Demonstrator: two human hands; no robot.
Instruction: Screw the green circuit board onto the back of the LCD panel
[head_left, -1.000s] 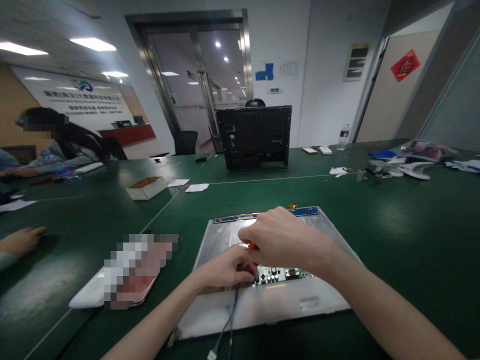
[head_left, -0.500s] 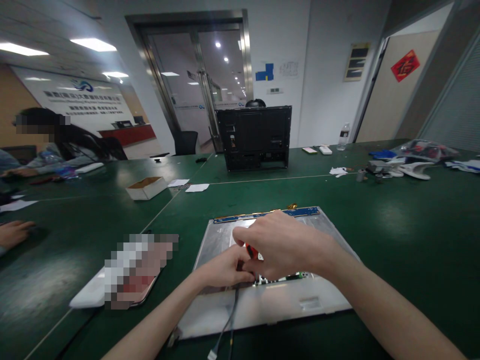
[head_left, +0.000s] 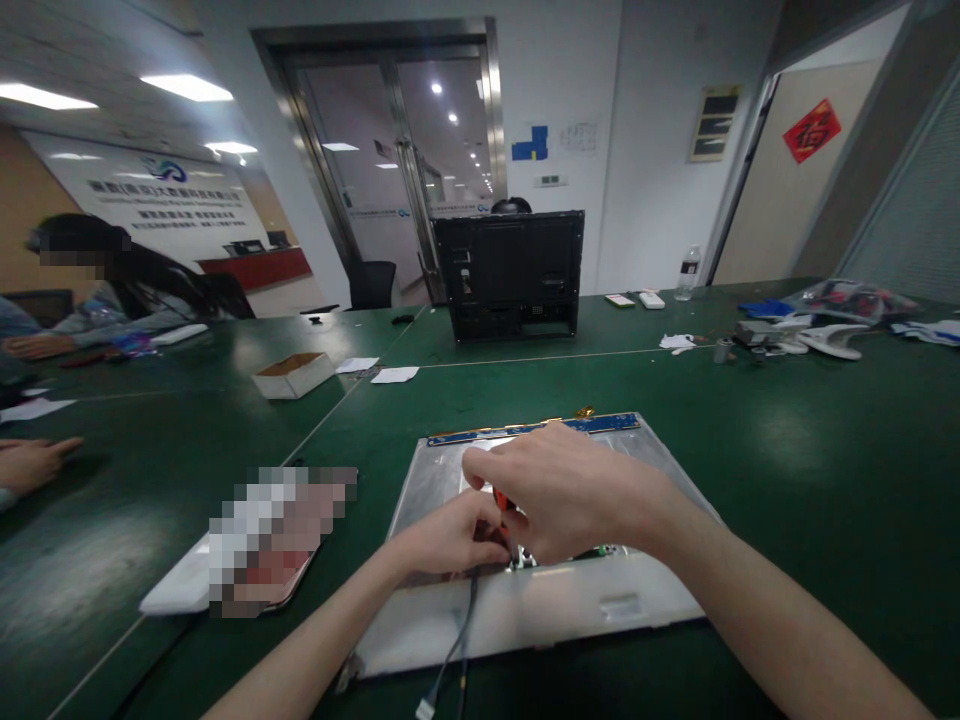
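Note:
A flat metal-backed display panel [head_left: 555, 610] lies on the green table in front of me, with a blue circuit strip [head_left: 615, 424] along its far edge. My right hand [head_left: 562, 490] is closed around a red-handled screwdriver [head_left: 504, 506], whose shaft points down at a green circuit board [head_left: 600, 552] mostly hidden under the hand. Beside the tip, my left hand [head_left: 457, 535] has its fingers bent together against the panel; what they pinch, if anything, is hidden. From below the left hand a dark cable [head_left: 469, 620] runs to a white connector [head_left: 425, 708] at the near edge.
Left of the panel lie a blurred-out phone-like object [head_left: 300, 590] and a white item [head_left: 176, 590]. Farther off are an open box [head_left: 294, 378], paper pieces [head_left: 394, 375] and an upright black monitor casing [head_left: 510, 275]. Two co-workers' hands [head_left: 34, 465] show at left.
My right hand's thumb and fingers have shifted slightly around the screwdriver, uncovering more of its shaft. My left hand stays in place. A nearby person's hand at left has stretched its fingers.

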